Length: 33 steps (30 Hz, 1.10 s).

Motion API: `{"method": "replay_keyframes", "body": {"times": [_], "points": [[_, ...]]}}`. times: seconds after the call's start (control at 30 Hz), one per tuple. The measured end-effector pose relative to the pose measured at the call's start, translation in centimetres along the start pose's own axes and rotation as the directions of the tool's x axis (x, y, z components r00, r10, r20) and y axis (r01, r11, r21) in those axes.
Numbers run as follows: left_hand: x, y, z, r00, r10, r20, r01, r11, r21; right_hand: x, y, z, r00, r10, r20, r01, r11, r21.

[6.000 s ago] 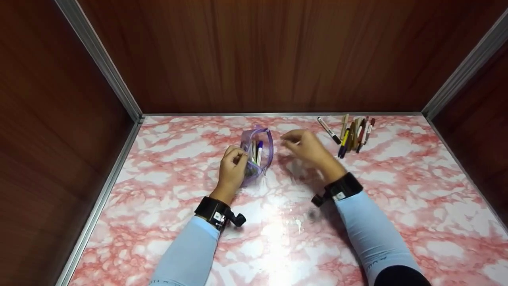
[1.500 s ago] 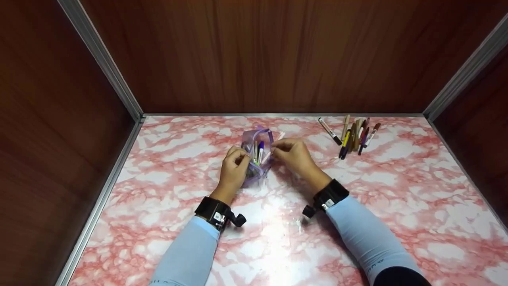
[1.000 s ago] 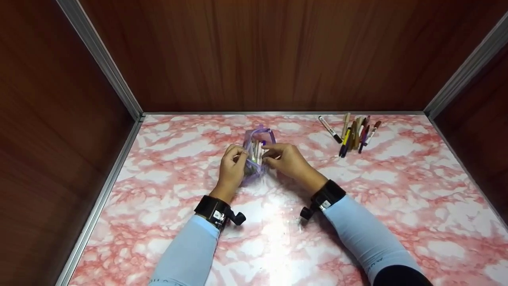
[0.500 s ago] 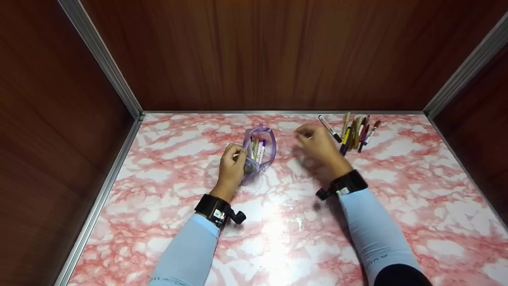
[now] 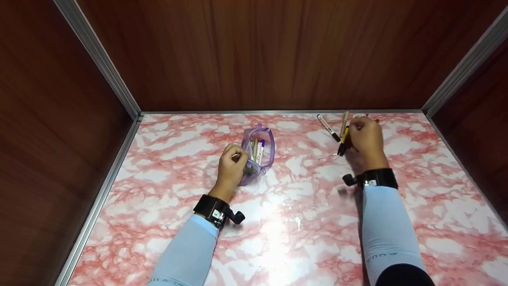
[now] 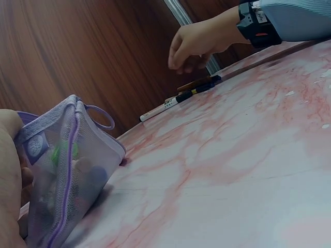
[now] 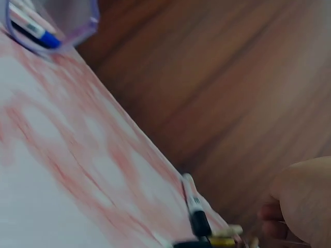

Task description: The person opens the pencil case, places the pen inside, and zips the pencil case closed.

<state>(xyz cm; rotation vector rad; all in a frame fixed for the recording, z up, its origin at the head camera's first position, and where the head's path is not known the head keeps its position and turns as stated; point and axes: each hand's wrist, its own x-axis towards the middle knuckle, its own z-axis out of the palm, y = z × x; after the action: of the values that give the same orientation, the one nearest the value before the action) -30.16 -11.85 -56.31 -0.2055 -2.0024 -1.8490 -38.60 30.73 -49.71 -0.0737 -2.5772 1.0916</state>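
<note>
My left hand (image 5: 231,167) pinches the near-left edge of a purple mesh pencil case (image 5: 271,147), whose zipped mouth gapes toward the right. Inside the case lie several pens and markers (image 5: 260,153), one with a blue-purple cap. My right hand (image 5: 367,139) hovers over a pile of pens at the back right and covers most of it. In the left wrist view, this right hand (image 6: 199,46) has loosely curled fingers with nothing visible in them, a little above the pens. A yellow and black marker (image 5: 343,142) shows just left of it.
Left of the pile, a white marker with a black cap (image 5: 328,128) lies slanted, near a tan pen (image 5: 344,124). Wood-grain panels (image 5: 254,55) rise behind and at both sides of the pink marbled table (image 5: 301,246).
My right hand lowered a pale pen into the pencil case, let it go, and moved right to above the pile. My left hand kept its hold on the case.
</note>
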Motion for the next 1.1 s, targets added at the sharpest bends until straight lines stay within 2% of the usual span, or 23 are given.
{"method": "replay_keyframes", "body": {"times": [0.17,0.3,0.4,0.63,0.8,1.1], "points": [[0.0,0.2,0.0,1.0,-0.029,-0.007,0.029,1.0,-0.001,0.2,1.8,-1.2,0.992,0.121,-0.032,-0.122,0.992,-0.04],[-0.1,0.2,0.0,0.999,-0.037,-0.009,0.036,0.999,-0.02,0.3,3.1,-1.4,0.984,0.173,-0.029,-0.175,0.983,-0.061],[-0.1,0.2,0.0,0.999,-0.038,-0.008,0.038,0.999,-0.02,0.4,3.8,-1.3,0.983,0.186,-0.009,-0.186,0.98,-0.075],[-0.1,0.3,0.1,0.999,-0.03,-0.012,0.03,0.999,-0.019,0.5,4.3,-1.2,0.985,0.166,0.044,-0.159,0.978,-0.135],[-0.1,0.3,0.0,0.999,-0.034,-0.002,0.034,0.999,-0.003,0.5,4.2,-1.3,0.976,0.197,0.095,-0.177,0.966,-0.187],[-0.1,0.3,-0.1,0.999,-0.04,0.007,0.04,0.999,0.028,0.5,4.4,-1.5,0.975,0.208,0.071,-0.193,0.965,-0.177]]}}
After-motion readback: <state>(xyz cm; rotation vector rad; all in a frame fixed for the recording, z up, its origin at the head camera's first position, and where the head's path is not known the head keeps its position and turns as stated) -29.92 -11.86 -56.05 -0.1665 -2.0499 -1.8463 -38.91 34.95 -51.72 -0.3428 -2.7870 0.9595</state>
